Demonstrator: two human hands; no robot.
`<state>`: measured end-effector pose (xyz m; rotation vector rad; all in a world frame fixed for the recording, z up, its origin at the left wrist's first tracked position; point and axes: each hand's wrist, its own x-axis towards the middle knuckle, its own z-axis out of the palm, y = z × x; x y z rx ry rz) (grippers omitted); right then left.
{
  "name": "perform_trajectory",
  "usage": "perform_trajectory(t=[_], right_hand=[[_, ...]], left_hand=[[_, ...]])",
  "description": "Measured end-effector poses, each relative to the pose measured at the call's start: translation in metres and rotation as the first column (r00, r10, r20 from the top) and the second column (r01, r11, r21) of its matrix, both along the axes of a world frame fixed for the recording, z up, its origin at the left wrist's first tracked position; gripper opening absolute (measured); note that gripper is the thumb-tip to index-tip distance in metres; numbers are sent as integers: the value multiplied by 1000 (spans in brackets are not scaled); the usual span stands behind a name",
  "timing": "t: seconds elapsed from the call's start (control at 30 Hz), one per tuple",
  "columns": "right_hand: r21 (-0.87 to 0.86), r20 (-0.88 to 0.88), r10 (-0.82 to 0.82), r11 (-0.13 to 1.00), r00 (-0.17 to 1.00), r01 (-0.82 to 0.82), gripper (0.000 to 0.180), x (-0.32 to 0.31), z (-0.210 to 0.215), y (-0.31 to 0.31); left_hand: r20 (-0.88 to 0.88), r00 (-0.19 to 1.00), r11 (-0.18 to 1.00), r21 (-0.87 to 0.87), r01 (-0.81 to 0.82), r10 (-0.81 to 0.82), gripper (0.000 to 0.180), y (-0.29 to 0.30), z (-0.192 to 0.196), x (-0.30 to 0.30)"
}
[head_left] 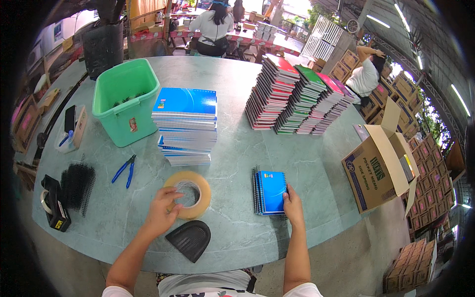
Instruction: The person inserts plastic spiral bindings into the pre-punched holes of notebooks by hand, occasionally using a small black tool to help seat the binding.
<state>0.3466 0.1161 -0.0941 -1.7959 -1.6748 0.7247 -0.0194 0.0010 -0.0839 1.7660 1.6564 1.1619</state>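
My left hand [166, 208] lies over the left rim of a wide roll of clear tape [202, 208], its fingers curled toward the hole. Under my right hand [293, 204], a small stack of blue spiral notebooks [273, 190] rests on the table, gripped at its right edge with the thumb on the top cover. Black wire coils show along the stack's left side. Just below the tape sits a black, ridged, rounded piece [190, 240]. Beyond the tape rises a tall pile of blue-covered notebooks [185, 128].
At left are a green bin [126, 119], blue cutters [123, 171], black wire coils [78, 183] and a black tape dispenser [53, 203]. Red, green and pink notebook piles [302, 96] stand far right, near an open carton [373, 168]. Two people [213, 27] are farther back.
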Motion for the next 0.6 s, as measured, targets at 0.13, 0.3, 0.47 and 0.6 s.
perform_trajectory(t=[0.13,0.3,0.47,0.6], right_hand=[[283,425,-120,959,897,-5,53,-14,-1,-1],[700,230,97,675,968,-234,55,-102,92,22],[807,403,403,267,822,-527,47,-218,150,41],[637,669,367,166,646,-753,53,-283,171,49]], left_hand=[[-52,953,935,218,-280,297,23,-4,-13,-13],[4,885,872,171,-459,465,15,-7,-66,-41],[-136,909,901,251,-354,394,14,-6,-62,-38],[-93,919,907,225,-355,383,13,-7,-60,-37]])
